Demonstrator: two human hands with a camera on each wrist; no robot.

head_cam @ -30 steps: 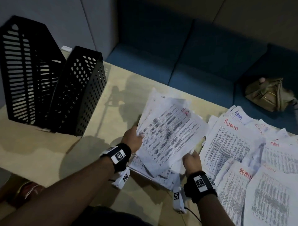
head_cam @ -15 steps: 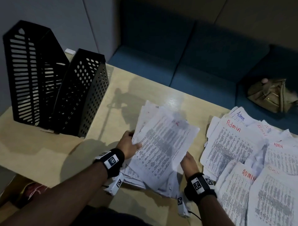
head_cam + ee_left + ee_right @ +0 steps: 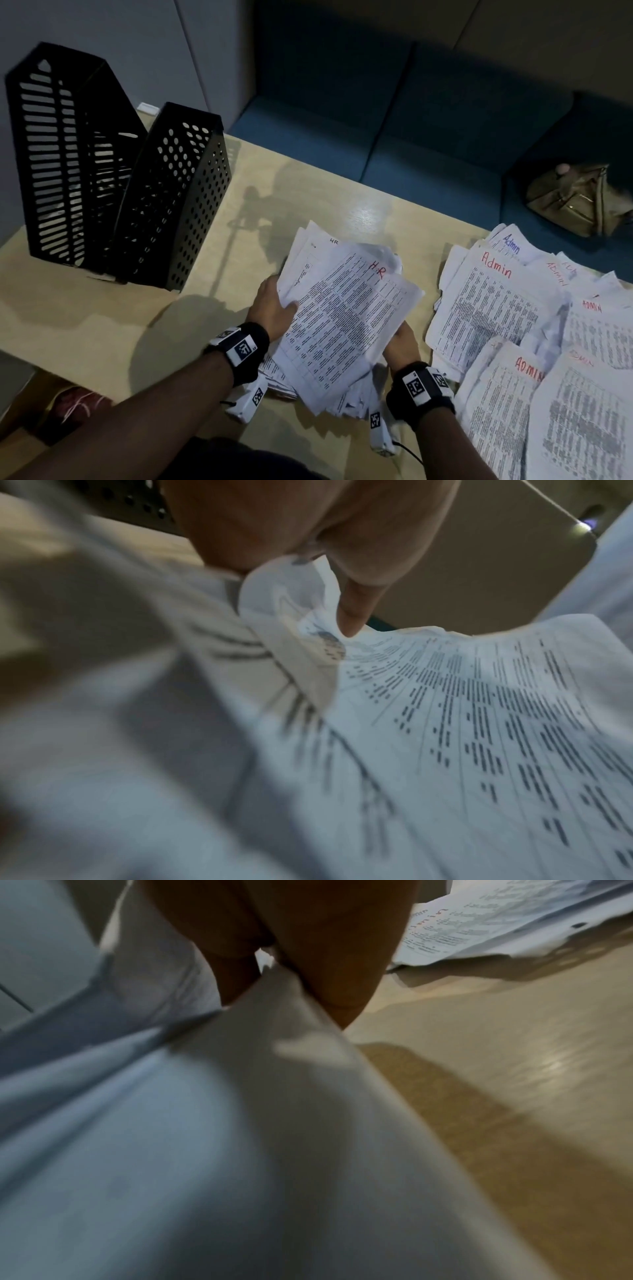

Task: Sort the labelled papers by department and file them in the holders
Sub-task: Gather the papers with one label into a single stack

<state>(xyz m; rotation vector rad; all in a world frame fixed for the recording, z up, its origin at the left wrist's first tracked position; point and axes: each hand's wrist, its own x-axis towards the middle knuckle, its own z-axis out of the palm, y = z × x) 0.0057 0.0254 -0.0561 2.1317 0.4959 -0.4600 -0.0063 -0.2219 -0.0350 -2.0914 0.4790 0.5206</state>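
— HR papers [image 3: 346, 318], where are they?
— Between the two hands, a loose, uneven stack. The top sheet has "HR" written in red at its far corner, and another sheet sticking out behind it bears a small "HR" too. The stack's near end lies over more crumpled sheets on the table [image 3: 102, 308].
— What is the left hand [image 3: 274, 308] doing?
— It grips the stack's left edge, thumb on top of the printed sheet and fingers underneath. The left wrist view shows a fingertip [image 3: 349, 620] pressed onto a curled paper corner.
— And the right hand [image 3: 400, 346]?
— It holds the stack's near right corner. In the right wrist view two fingers [image 3: 335, 993] pinch a fold of white paper, with bare table beyond.
— What lies to the right of the right hand?
— The Admin papers [image 3: 493, 308], spread in overlapping sheets across the table, most marked "Admin" in red and one in blue. They sit just beside the HR stack, with a narrow strip of table between.
— And the holders?
— Two black perforated file holders [image 3: 113, 192] stand upright side by side, touching, well to the left of the left hand and farther away. I cannot tell whether anything is inside.
— Anything past the table?
— A blue bench seat [image 3: 428, 137] runs along its far side, with an olive bag [image 3: 575, 198] on it, beyond the Admin papers.
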